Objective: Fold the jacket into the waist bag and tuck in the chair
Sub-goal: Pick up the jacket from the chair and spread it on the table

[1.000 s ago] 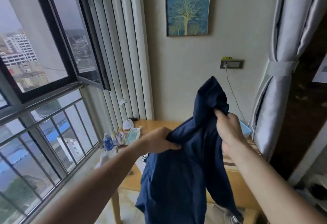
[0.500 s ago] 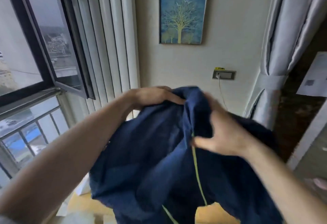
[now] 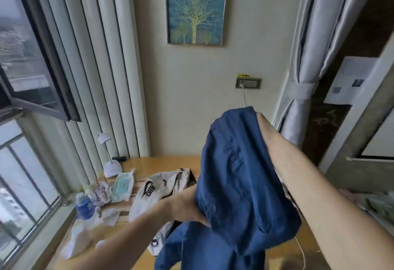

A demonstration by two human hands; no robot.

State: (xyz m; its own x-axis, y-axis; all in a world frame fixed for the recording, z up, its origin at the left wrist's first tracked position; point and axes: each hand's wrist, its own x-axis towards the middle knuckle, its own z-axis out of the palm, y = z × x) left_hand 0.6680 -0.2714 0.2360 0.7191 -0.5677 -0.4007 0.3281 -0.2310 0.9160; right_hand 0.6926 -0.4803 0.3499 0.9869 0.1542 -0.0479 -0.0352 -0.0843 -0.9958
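Up over the table (image 3: 136, 164), the dark blue jacket (image 3: 241, 184) hangs bunched in the air, draped over the raised right forearm so that its upper fold caps the wrist. The right hand itself is buried under that cloth, so whether it is clenched or loose cannot be told. The left hand (image 3: 183, 205) reaches in from the lower left and is closed on the jacket's edge at about mid-height, fingers pinching the fabric against the palm. Below that grip the rest of the jacket trails down past the bottom of the frame. Behind the left hand, lying on the wooden table, is a pale waist bag (image 3: 153, 191) with a dark printed logo; its near end is hidden by the jacket, and the two appear to overlap rather than touch. Farther left on the table sit a white desk lamp (image 3: 110, 163), a pack of wipes (image 3: 122, 186), a blue-labelled bottle (image 3: 84, 205) and some crumpled paper (image 3: 106, 216). A white cable (image 3: 245, 95) drops from the wall socket (image 3: 248, 82) behind the jacket.
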